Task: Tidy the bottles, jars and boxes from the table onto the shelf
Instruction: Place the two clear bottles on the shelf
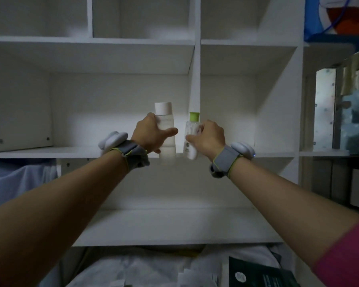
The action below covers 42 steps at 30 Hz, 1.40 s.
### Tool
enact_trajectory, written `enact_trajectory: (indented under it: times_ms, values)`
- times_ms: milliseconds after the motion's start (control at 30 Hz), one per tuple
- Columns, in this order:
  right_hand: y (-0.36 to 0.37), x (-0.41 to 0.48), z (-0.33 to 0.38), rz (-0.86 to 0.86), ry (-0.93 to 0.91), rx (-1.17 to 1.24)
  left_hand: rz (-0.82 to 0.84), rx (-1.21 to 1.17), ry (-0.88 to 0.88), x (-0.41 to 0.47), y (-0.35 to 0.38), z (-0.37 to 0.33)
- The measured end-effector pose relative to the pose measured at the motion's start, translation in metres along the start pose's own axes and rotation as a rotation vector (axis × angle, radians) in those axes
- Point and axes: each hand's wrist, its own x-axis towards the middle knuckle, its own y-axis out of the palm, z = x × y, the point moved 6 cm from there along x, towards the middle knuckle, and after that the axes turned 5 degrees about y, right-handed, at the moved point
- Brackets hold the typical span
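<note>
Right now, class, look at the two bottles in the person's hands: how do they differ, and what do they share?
The white-capped bottle is taller and wider than the green-capped bottle. Its cap is broad and white; the other's is narrow and green. The left hand holds the first, the right hand the second. Both are roughly upright, gripped round the body, at the same shelf.

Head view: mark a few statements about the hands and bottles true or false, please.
1. The left hand holds the white-capped bottle. True.
2. The right hand holds a red-capped bottle. False: it holds the green-capped bottle.
3. The two bottles touch each other. False: a gap shows between them.
4. Both wrists wear grey bands. True.
</note>
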Motion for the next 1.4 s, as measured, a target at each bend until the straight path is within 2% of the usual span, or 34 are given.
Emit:
enact_trajectory:
  times_ms: [233, 367, 600, 900, 1200, 1400]
  values:
    - [0.029, 0.039, 0.005, -0.033, 0.015, -0.064, -0.041, -0.037, 0.023, 0.051, 0.007, 0.017]
    - [0.036, 0.048, 0.006, -0.112, 0.020, -0.139, -0.045, -0.013, 0.016, 0.066, 0.016, 0.020]
    - [0.043, 0.048, 0.007, -0.196, 0.016, -0.209, 0.038, -0.030, -0.063, 0.087, 0.035, 0.029]
    - [0.050, 0.049, 0.002, -0.215, 0.018, -0.215, 0.061, -0.077, -0.057, 0.091, 0.052, 0.045]
    - [0.058, 0.036, -0.019, -0.123, 0.048, -0.173, 0.144, -0.173, -0.120, 0.077, 0.069, 0.069]
    - [0.057, 0.038, -0.019, -0.139, 0.077, -0.183, 0.198, -0.106, -0.113, 0.068, 0.078, 0.079]
